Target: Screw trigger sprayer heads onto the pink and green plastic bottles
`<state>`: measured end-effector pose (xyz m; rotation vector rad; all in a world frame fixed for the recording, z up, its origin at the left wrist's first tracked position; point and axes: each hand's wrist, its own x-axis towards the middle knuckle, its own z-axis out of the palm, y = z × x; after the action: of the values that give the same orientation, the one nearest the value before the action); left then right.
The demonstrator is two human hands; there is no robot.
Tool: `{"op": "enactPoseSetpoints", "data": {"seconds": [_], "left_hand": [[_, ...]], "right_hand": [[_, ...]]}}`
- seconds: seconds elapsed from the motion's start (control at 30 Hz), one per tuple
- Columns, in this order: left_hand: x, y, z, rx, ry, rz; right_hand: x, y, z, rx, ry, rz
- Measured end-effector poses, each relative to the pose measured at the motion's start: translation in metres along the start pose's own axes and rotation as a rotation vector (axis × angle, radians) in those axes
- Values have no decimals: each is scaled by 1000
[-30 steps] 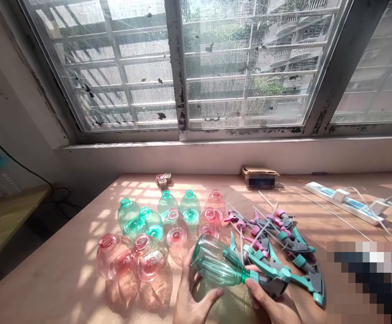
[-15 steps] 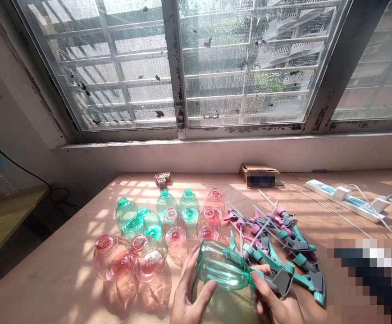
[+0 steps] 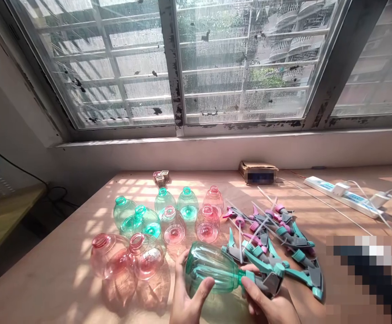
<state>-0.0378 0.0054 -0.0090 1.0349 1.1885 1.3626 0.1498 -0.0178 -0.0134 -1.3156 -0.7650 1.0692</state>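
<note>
A clear green spray bottle (image 3: pixel 212 268) lies on its side in the air above the front of the table, its neck pointing right. My left hand (image 3: pixel 191 292) grips its body near the base, thumb in front and fingers behind. At the neck, my right hand (image 3: pixel 266 299) pinches the teal collar of a grey and teal spray head (image 3: pixel 266 281) that sits against the bottle mouth. Whether the thread is fully engaged cannot be seen. Behind the right hand lies a pile of other spray heads (image 3: pixel 292 240), pink, teal and grey, with thin tubes.
Several open pink bottles (image 3: pixel 150 261) and green bottles (image 3: pixel 187 207) stand left of and behind my hands. A cardboard box (image 3: pixel 259 173), small blocks (image 3: pixel 160 179) and a white power strip (image 3: pixel 343 195) with plugs lie farther back. A window is beyond the table.
The green bottle and the spray head have shifted a little to the left with both hands. My right fingers remain on the collar.
</note>
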Motion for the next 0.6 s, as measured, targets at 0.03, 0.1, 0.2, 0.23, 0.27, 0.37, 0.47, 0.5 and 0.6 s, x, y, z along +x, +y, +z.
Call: {"op": "enactPoseSetpoints", "data": {"seconds": [0.03,0.1,0.2,0.23,0.27,0.37,0.47,0.5,0.6], "left_hand": [[0,1,1,-21,-9,-14],[1,0,3,-54,-48,-2],[3,-4,6,-53,-83,17],[3,-6,6,-38,-93,17],[3,-7,6,-18,-104,17],[1,-10,6,23,-106,25],[-2,-11,6,-34,-21,-1],[-2,-11,6,-58,10,-11],[-1,-10,5,-72,38,-12]], "right_hand": [[0,1,1,23,2,25],[1,1,2,59,19,53],[4,0,1,86,77,26],[5,0,0,97,94,19],[6,0,0,109,103,18],[5,1,-2,102,76,20],[1,-1,0,84,4,28],[-1,-3,0,99,-12,42],[-3,-9,3,172,-16,81]]}}
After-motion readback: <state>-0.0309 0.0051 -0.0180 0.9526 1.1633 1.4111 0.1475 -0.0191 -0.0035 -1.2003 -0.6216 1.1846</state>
